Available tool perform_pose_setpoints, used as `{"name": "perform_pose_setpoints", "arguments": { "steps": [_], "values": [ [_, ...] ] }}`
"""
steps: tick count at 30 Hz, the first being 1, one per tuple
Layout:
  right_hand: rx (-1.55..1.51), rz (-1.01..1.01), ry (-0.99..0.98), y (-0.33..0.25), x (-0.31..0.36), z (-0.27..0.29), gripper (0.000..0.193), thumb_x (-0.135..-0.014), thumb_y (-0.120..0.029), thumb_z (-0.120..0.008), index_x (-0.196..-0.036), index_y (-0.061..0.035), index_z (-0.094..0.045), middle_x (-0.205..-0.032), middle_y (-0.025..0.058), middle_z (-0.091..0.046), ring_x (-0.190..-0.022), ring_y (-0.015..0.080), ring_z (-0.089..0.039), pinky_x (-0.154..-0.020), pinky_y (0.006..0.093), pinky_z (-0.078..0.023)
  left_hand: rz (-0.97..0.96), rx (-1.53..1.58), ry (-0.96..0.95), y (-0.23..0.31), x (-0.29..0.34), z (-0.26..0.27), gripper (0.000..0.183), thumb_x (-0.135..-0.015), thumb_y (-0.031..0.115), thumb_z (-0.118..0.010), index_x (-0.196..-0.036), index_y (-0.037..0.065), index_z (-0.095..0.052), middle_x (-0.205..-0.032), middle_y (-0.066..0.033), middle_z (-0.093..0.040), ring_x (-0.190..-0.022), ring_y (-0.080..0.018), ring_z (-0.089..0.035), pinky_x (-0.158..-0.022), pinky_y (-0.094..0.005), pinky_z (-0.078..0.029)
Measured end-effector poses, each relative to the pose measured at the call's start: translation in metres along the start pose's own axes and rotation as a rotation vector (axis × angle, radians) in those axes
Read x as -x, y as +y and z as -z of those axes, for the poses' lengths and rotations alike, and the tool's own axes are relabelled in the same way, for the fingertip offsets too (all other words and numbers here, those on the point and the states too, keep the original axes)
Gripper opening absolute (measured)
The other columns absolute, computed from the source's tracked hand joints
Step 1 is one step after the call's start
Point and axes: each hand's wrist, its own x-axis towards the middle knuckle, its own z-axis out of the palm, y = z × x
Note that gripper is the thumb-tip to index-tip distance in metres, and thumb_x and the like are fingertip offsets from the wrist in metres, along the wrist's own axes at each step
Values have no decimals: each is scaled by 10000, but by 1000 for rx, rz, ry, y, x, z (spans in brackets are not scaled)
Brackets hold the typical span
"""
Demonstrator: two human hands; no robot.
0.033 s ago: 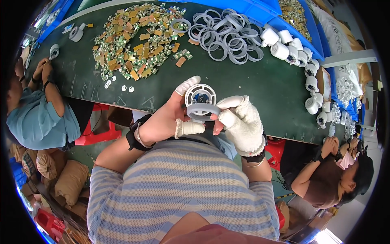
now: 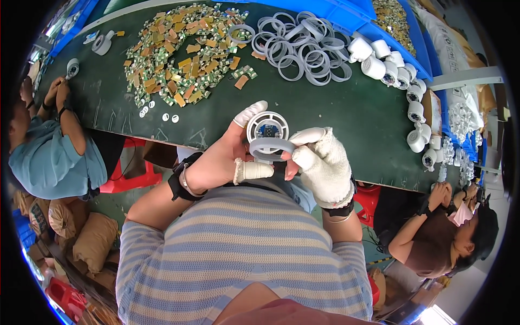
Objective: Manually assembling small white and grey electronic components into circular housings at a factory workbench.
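My left hand [image 2: 216, 162], with white covers on its thumb and a fingertip, curls round a round white housing [image 2: 267, 117]. The housing's open face is turned up and shows a small blue circuit board [image 2: 268, 131] inside. In my right hand [image 2: 326, 169], which wears a white knit glove with some fingertips bare, a grey ring [image 2: 261, 144] is pinched between thumb and fingers. The ring is tilted and overlaps the housing's near edge; whether they touch I cannot tell. Both hands are just off the table's near edge.
On the dark green table [image 2: 216, 127] lie a heap of small circuit boards [image 2: 179, 59], a pile of grey rings [image 2: 309, 51] and several white housings [image 2: 372, 67]. Blue bins [image 2: 346, 16] line the back. One person [image 2: 51, 157] sits left, another [image 2: 433, 244] right.
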Motion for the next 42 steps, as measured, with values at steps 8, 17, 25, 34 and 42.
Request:
{"name": "perform_pose_setpoints", "arguments": {
  "steps": [8, 17, 25, 34, 42],
  "values": [
    [-43, 9, 70, 2, -1, -2, 218, -989, -54, -652, -1175, 47, -599, -948, 174, -707, -674, 182, -661, -608, 314, -587, -13, -12, -17, -3, -1, 3, 1150, -832, -98, -812, -1677, 249, -112, -1552, -39, -412, -1339, -183, -534, -1076, -382, -519],
    [256, 148, 126, 13, -2, 4, 244, -978, -70, -683, -1191, 31, -624, -1047, 139, -701, -793, 164, -662, -732, 301, -565, -97, -57, 65, -9, -2, -1, 986, -830, -70, -823, -1635, 141, -295, -1481, -71, -516, -1369, -207, -535, -1121, -396, -473],
    [950, 429, 56, 5, -23, -8, 557, -767, -268, -844, -1233, -20, -664, -1093, 160, -675, -959, 303, -669, -873, 392, -534, -367, -740, -18, -4, -8, -13, 743, -784, 61, -895, -1452, 124, -577, -1316, -107, -618, -1152, -236, -659, -978, -339, -531],
    [665, 38, 128, -11, -39, 17, 379, -938, -367, -745, -1046, -4, -716, -909, 138, -720, -830, 308, -682, -800, 397, -535, -209, -994, -35, 44, -24, -18, 974, -762, 261, -946, -1551, 101, -397, -1278, -128, -610, -1047, -224, -650, -867, -362, -549],
    [1308, 674, 316, 1, -78, 59, 203, -871, -235, -818, -971, -90, -718, -929, 108, -728, -916, 305, -685, -856, 417, -520, -230, -1832, 283, 44, -110, 82, 312, -871, 216, -794, -1027, 16, -614, -821, -184, -692, -811, -409, -691, -707, -494, -521]
  ]
}}
